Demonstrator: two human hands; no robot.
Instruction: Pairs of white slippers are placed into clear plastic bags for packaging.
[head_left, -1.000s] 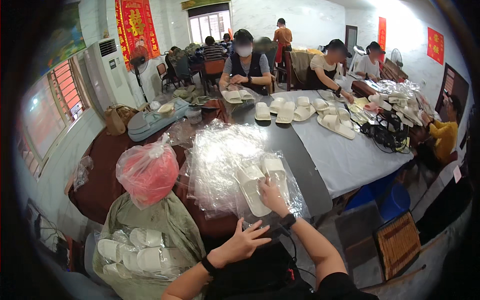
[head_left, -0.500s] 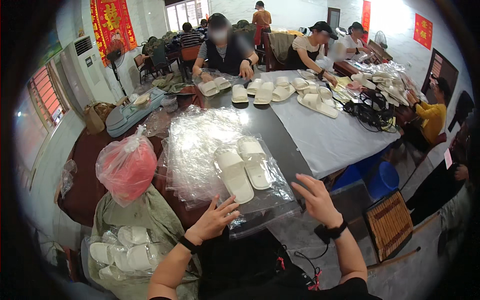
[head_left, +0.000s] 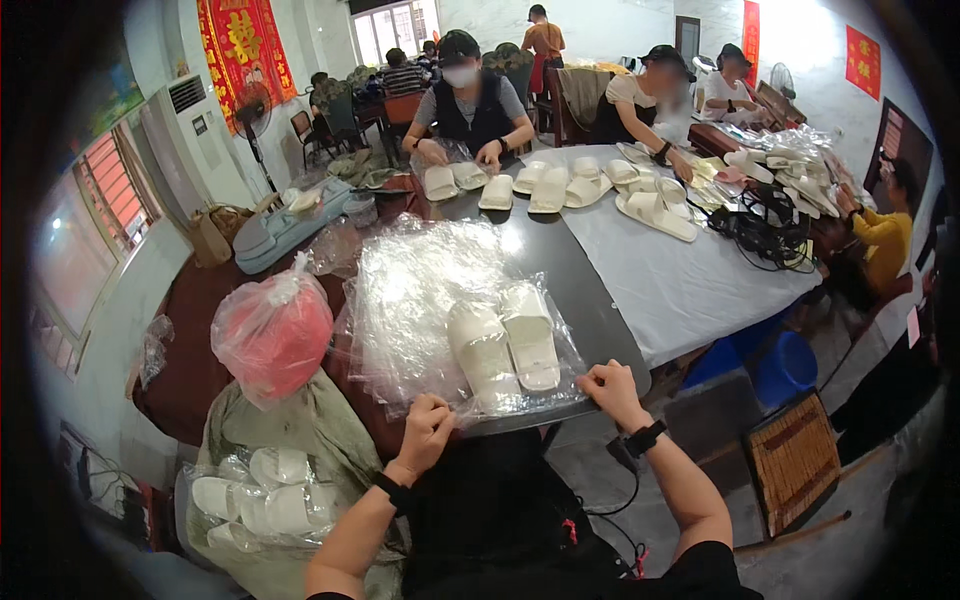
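In front of me on the table, a pair of cream slippers (head_left: pixel 535 345) lies inside a clear plastic bag (head_left: pixel 566 368), toes pointing away. My left hand (head_left: pixel 428 430) pinches the near left corner of this bag with curled fingers. At its near right corner, my right hand (head_left: pixel 612 392) is closed on the film in the same way. The bag's near edge runs between my two hands, over the table's rim. Flat clear bags (head_left: pixel 400 300) are piled beside and partly under the bagged slippers.
A knotted bag with red contents (head_left: pixel 272 335) stands on the left. Below it, bagged slippers (head_left: pixel 290 508) rest on a green cloth sack (head_left: pixel 335 425). Across the table, a co-worker (head_left: pixel 470 110) handles slippers. More loose slippers (head_left: pixel 548 190) and black straps (head_left: pixel 765 228) lie farther right.
Both my hands have gone from spread fingers to closed on the bag's near corners. The near edge has drawn in toward the slippers' heels. The whole view has shifted slightly.
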